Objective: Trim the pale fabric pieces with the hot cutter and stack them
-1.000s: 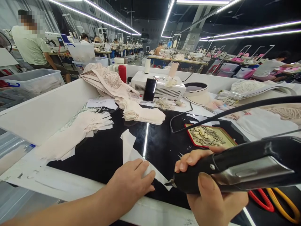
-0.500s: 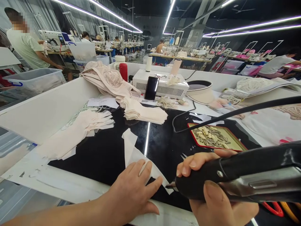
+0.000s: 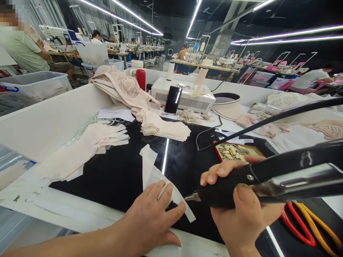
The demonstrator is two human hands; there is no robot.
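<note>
My left hand point(image 3: 158, 214) lies with fingers spread on a pale strip of fabric point(image 3: 148, 166), holding it against the black glossy work surface point(image 3: 115, 185). The strip is bent near its far end, and its near end sticks out past my index finger. In my right hand point(image 3: 246, 214) is a black corded hand tool point(image 3: 225, 187) with a metal lever along its side. Its narrow metal tip point(image 3: 193, 197) points left, close by the strip's right edge. Whether the tip touches the surface I cannot tell.
Fabric stacks lie at left point(image 3: 80, 150) and centre point(image 3: 163, 125). A seed tray point(image 3: 230, 151) is partly behind my right hand. Red handles point(image 3: 300, 225) and orange handles point(image 3: 318, 228) lie at lower right. A phone point(image 3: 173, 99) leans on a white vented box point(image 3: 198, 101). A black cable point(image 3: 268, 123) crosses the right.
The tool's tip has lifted and shifted slightly up and left, off the strip's near end. My left hand stays put. More of the red and orange handles now shows.
</note>
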